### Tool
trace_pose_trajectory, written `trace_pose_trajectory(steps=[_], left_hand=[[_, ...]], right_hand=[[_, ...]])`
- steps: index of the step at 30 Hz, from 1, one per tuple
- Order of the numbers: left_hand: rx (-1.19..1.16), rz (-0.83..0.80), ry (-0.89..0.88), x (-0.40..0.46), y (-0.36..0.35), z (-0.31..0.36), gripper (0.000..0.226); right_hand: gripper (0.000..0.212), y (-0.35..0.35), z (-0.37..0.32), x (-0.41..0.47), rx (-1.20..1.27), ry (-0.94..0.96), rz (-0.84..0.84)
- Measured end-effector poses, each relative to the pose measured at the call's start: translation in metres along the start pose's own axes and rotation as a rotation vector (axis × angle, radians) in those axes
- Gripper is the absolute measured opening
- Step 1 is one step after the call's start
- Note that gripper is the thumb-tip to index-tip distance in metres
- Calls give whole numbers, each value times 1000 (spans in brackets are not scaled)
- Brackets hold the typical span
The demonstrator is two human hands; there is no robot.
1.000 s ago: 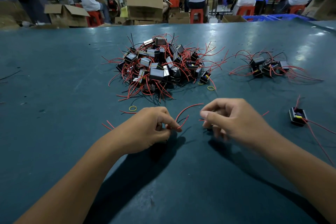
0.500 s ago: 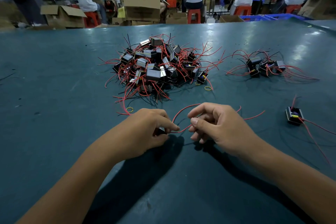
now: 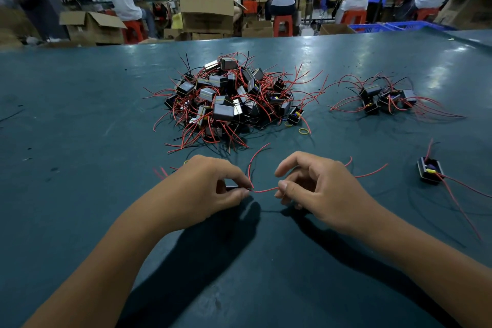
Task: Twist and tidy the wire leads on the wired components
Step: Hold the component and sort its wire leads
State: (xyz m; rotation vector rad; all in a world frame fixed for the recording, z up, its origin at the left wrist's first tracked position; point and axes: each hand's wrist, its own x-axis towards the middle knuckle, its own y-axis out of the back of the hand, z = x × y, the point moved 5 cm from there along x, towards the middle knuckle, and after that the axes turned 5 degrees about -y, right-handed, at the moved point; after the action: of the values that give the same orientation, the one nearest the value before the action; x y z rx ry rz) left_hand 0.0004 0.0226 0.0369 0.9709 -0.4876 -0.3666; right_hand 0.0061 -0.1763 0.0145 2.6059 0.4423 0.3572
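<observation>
Both your hands grip one red lead over the tabletop's near-middle.

Your left hand [image 3: 210, 189] pinches what seems a small black component [image 3: 231, 187], mostly hidden; your right hand [image 3: 316, 189] pinches the red lead [image 3: 265, 190] stretched between them. The big pile [image 3: 229, 101] lies toward the far edge, a smaller cluster [image 3: 383, 97] to its right.

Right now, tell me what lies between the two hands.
In the head view, a short stretch of red wire lead spans the gap between the left hand and the right hand; both pinch it above the table.
</observation>
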Motion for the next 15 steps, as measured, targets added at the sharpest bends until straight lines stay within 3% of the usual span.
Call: trace_pose_trajectory(steps=[5,12,15], left_hand=[[5,125,-227,9,-16,30,14],[-235,105,-128,17,-31,21,18],[-233,103,-139,16,-34,23,14]], right_hand=[[14,-4,-8,-1,-146,115,-5],[10,10,-10,0,-196,106,-70],[7,9,-11,0,-232,123,-79]])
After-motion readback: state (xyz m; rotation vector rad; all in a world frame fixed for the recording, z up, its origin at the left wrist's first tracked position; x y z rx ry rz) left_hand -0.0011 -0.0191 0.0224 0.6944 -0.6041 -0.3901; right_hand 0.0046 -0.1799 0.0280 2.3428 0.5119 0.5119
